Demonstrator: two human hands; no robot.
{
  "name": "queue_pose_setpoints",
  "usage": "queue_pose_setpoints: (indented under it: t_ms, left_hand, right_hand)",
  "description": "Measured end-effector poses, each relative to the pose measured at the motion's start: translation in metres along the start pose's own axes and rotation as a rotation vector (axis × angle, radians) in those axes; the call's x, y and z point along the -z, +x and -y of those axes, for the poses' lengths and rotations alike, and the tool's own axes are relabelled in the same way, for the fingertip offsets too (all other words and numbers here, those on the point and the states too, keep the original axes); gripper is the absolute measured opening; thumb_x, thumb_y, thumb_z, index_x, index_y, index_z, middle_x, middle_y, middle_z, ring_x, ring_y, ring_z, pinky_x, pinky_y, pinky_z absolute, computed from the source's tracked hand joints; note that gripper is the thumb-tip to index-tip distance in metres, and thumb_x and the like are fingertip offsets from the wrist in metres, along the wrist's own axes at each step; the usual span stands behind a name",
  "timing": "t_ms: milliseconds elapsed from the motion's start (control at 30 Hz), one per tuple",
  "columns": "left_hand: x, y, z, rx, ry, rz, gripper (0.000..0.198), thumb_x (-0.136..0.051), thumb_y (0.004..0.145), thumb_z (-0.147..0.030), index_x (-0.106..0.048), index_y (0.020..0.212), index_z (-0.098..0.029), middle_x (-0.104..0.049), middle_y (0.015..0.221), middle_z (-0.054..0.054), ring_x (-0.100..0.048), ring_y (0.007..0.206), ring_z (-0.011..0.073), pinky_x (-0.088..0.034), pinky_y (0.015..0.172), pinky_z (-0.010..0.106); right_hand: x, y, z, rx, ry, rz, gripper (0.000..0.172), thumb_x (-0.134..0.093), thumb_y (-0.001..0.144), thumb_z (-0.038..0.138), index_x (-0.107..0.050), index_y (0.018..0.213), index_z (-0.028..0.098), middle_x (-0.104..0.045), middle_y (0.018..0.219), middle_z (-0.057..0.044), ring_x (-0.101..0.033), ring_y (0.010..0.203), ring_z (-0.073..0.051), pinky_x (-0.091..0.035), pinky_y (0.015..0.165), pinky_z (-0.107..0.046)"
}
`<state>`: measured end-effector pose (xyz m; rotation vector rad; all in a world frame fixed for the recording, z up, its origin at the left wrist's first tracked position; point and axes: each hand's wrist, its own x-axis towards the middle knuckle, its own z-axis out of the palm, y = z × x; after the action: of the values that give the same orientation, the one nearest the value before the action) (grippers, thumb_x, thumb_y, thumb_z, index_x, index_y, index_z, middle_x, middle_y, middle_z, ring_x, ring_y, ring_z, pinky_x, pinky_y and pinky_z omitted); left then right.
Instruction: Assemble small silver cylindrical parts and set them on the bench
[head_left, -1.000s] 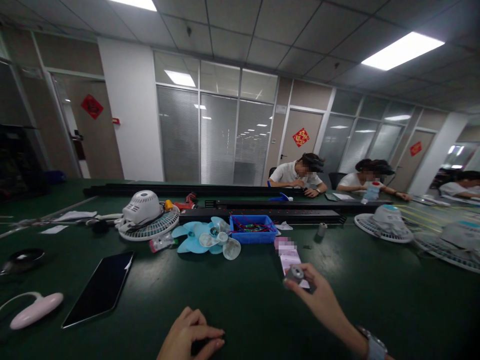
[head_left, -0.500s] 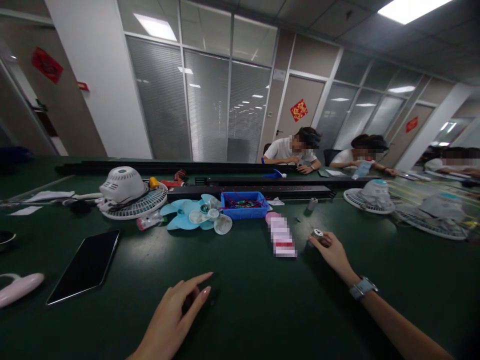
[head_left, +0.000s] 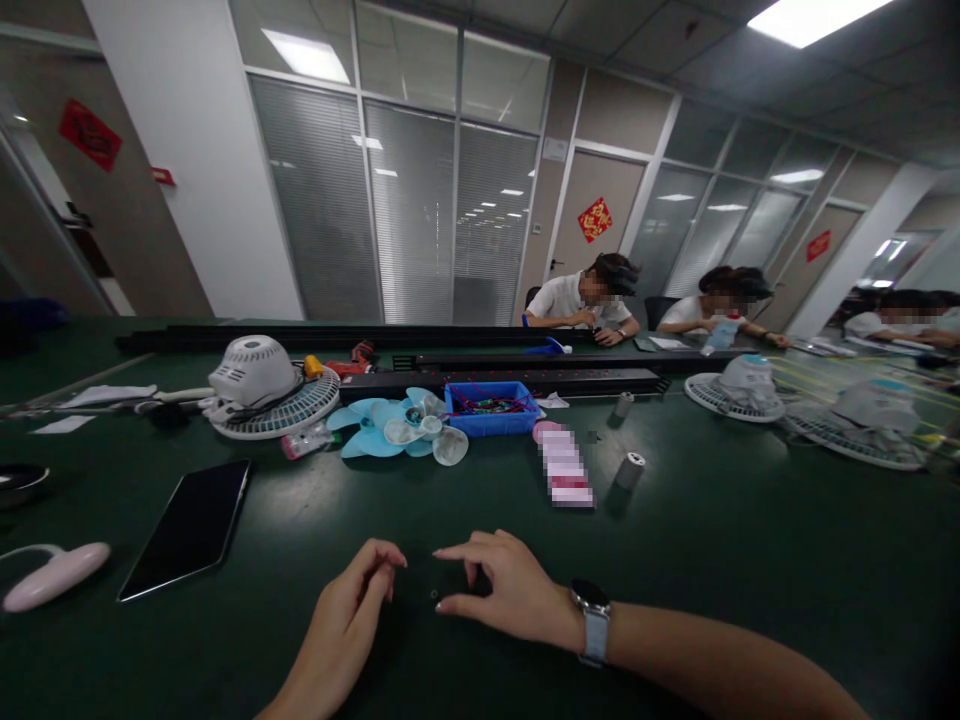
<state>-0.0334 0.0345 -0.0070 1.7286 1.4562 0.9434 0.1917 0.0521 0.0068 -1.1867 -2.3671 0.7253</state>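
**A small part [head_left: 434, 595] on the green surface [head_left: 720, 530]**

The right hand [head_left: 514, 590] holds thumb and forefinger apart, grasping nothing visible; the small part lies just beside its thumb tip. The left hand [head_left: 350, 605] is loosely curled; whether it holds anything cannot be told. Beyond, a grey cylinder [head_left: 629, 472] stands on end, right of a blurred pink item [head_left: 564, 467].

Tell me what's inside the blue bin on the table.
The blue bin holds tangled red wires and some small green pieces, too small to identify. Its floor and anything beneath the tangle are covered, and its front wall hides the lower contents.
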Motion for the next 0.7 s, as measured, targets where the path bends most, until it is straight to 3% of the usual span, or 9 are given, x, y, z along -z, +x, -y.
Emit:
queue_pose_setpoints:
  t_ms: [133, 500, 600, 700]
  left_hand:
    - [-0.001, 0.0, -0.003, -0.01, 0.008, 0.023, 0.031, -0.035, 0.091, -0.043, -0.057, 0.093, -0.021, -0.054, 0.066, -0.002, -0.056, 0.062, 0.0173, -0.041, 0.06, 0.027]
    - [-0.001, 0.0, -0.005, -0.032, 0.042, 0.019, 0.027, -0.036, 0.09, -0.037, -0.056, 0.095, -0.02, -0.053, 0.066, -0.003, -0.055, 0.063, 0.0181, -0.04, 0.061, 0.028]
    - [-0.001, -0.001, -0.003, -0.031, 0.042, 0.02, 0.026, -0.036, 0.09, -0.036, -0.056, 0.095, -0.02, -0.053, 0.068, -0.002, -0.056, 0.065, 0.0182, -0.04, 0.062, 0.028]
    - [0.0, -0.001, -0.001, -0.028, 0.037, 0.028, 0.028, -0.035, 0.092, -0.037, -0.056, 0.096, -0.02, -0.053, 0.069, -0.002, -0.056, 0.065, 0.0183, -0.04, 0.062, 0.028]
  right_hand:
    - [-0.004, 0.007, -0.008, 0.013, -0.014, -0.003, 0.043, -0.064, 0.078, 0.062, -0.069, 0.113, 0.039, -0.061, 0.086, 0.002, -0.054, 0.078, -0.014, -0.032, 0.07, -0.028]
    - [-0.01, 0.011, -0.001, 0.084, -0.067, 0.012, 0.035, -0.06, 0.081, 0.062, -0.073, 0.104, 0.039, -0.061, 0.084, 0.002, -0.054, 0.078, -0.012, -0.032, 0.071, -0.028]
    - [0.008, 0.003, -0.002, 0.074, -0.005, -0.074, 0.03, -0.061, 0.084, 0.055, -0.074, 0.101, 0.034, -0.061, 0.082, 0.001, -0.054, 0.074, -0.012, -0.036, 0.067, -0.026]
    - [0.051, -0.017, -0.023, -0.001, 0.004, -0.347, 0.032, -0.056, 0.088, 0.052, -0.074, 0.1, 0.027, -0.065, 0.087, -0.002, -0.057, 0.075, -0.015, -0.043, 0.066, -0.028]
